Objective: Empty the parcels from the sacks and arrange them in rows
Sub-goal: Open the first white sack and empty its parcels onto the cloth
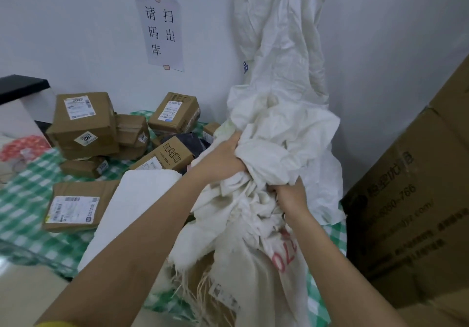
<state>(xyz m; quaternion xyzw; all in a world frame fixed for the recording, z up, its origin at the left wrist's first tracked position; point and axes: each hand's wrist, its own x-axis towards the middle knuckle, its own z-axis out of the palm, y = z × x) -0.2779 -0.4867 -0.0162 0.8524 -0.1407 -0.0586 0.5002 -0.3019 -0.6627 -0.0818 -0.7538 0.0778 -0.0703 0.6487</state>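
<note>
Both hands clutch a white woven sack (266, 149) that hangs against the wall: the left hand (223, 157) bunches its cloth higher up, the right hand (289, 196) grips a fold just below. Brown parcels (83, 121) lie heaped on the green checked cloth (22, 199) to the left, beside a white foam slab (132, 207)

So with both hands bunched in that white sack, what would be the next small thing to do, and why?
Probably lift and shake the white sack a little more. The left hand and right hand both grip its bunched cloth, and its frayed mouth hangs low, with something brown, perhaps a parcel, still showing inside. The cardboard parcels already out lie in a loose heap on the checked cloth, not yet in rows.
</note>
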